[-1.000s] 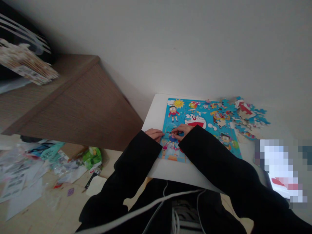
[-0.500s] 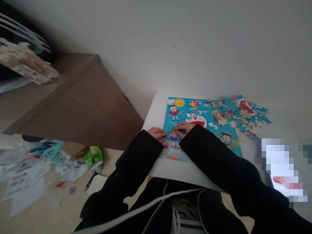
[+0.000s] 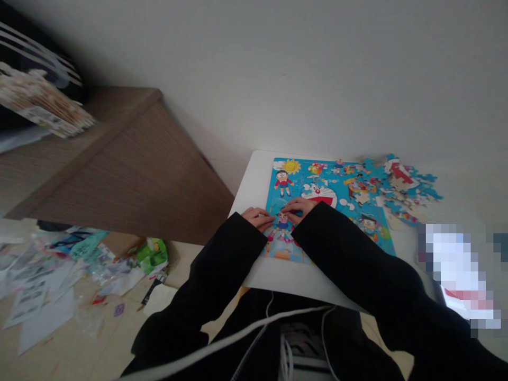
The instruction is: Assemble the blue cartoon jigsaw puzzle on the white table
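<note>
At left, a brown cabinet [image 3: 130, 174] bears bundled thin sticks [image 3: 53, 103]. Nearer, a green packet [image 3: 153, 257] and papers [image 3: 47, 323] litter the floor [image 3: 101, 354].

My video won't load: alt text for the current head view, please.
A person's left hand and right hand are close together at the left side of a blue cartoon jigsaw puzzle on a white table. Loose pieces lie heaped around the puzzle's far right corner; a brown cabinet stands to the left.
</note>
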Demonstrator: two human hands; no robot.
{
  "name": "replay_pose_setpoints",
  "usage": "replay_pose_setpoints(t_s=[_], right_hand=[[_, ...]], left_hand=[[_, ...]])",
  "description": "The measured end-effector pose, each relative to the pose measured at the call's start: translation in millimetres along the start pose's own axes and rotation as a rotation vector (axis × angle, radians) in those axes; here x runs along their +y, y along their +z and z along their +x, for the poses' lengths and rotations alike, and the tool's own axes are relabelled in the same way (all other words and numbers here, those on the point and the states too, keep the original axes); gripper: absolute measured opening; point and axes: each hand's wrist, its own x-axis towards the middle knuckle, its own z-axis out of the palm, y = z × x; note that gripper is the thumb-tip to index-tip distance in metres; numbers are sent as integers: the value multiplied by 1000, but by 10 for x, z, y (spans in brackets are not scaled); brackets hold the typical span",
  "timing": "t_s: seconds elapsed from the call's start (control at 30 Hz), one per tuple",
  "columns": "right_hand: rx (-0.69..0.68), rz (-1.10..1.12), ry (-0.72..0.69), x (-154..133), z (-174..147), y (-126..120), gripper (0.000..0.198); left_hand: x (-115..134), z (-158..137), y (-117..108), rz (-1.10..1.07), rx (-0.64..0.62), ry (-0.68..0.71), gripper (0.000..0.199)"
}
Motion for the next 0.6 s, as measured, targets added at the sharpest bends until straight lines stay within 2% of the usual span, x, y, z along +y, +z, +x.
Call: replay_pose_setpoints(t_s=[0.13, 0.33, 0.4, 0.5, 0.6], right_hand=[[-9, -6, -5, 2, 4, -5, 14], [-15, -6, -33, 13, 4, -9, 15], [-9, 4, -43, 19, 4, -3, 16], [11, -1, -51, 28, 7, 6, 16], [6, -9, -61, 36, 8, 6, 15]], left_hand=[[-7, -2, 2, 5, -11, 20, 24], [-42, -19, 35, 13, 42, 65, 26], [-69, -20, 60, 31, 86, 109, 26], [-116, -5, 89, 33, 218, 186, 28], [-161, 18, 66, 47, 287, 188, 35]])
